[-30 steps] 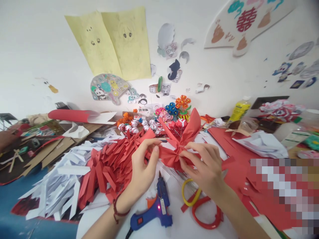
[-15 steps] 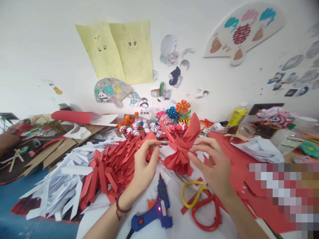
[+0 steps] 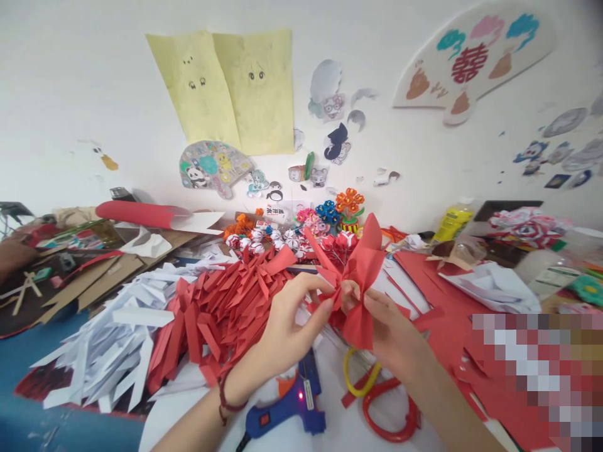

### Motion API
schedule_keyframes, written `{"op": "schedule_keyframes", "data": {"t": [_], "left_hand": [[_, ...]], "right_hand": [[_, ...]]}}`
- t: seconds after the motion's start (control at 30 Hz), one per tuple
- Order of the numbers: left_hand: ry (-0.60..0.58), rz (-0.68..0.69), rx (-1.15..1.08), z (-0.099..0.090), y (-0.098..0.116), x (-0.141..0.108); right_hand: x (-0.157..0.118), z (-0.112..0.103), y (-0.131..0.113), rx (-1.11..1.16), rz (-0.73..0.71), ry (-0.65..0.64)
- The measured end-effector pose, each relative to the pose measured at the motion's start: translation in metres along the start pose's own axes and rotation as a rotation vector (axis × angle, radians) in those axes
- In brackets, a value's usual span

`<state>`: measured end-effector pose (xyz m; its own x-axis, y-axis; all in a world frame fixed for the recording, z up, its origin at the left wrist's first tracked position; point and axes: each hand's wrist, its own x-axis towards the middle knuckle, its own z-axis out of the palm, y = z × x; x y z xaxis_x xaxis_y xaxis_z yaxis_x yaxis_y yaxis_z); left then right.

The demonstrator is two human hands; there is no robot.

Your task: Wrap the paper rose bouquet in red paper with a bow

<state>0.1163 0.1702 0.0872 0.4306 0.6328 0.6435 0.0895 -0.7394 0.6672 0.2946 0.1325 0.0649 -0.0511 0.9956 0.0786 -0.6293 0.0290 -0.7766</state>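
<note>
A red paper flower with large folded petals is held up between my two hands. My left hand pinches its left side near the gathered middle, thumb and forefinger closed on the paper. From the right, my right hand grips the same flower by its centre, fingers bent around the folds. Below the left wrist lies a blue glue gun with a red light on. Scissors with yellow and red handles rest under the right hand, their blades hidden.
Piles of folded red paper strips and white paper strips spread to the left. Red paper sheets cover the right side. Small bead-like flowers stand by the wall, with a yellow bottle farther right.
My left hand has moved right and taken hold of the flower, which it was apart from before. The flower has turned in my right hand. The view has shifted slightly.
</note>
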Motion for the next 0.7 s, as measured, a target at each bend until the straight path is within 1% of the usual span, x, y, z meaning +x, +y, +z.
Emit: {"op": "schedule_keyframes", "data": {"t": [0.1, 0.23, 0.57, 0.7], "left_hand": [[-0.039, 0.022, 0.013, 0.0003, 0.0026, 0.0007], [-0.057, 0.041, 0.019, 0.0018, 0.0021, 0.0006], [-0.054, 0.027, 0.043, 0.0029, 0.0014, 0.0012], [-0.052, 0.024, 0.046, 0.0031, 0.0021, 0.0016]], "right_hand": [[0.0011, -0.0017, 0.0054, -0.036, -0.036, -0.044], [0.0018, -0.0031, 0.0076, -0.073, -0.073, -0.076], [-0.0019, -0.0009, 0.0061, -0.108, -0.05, -0.088], [-0.0016, -0.001, 0.0069, -0.142, -0.078, -0.084]]}}
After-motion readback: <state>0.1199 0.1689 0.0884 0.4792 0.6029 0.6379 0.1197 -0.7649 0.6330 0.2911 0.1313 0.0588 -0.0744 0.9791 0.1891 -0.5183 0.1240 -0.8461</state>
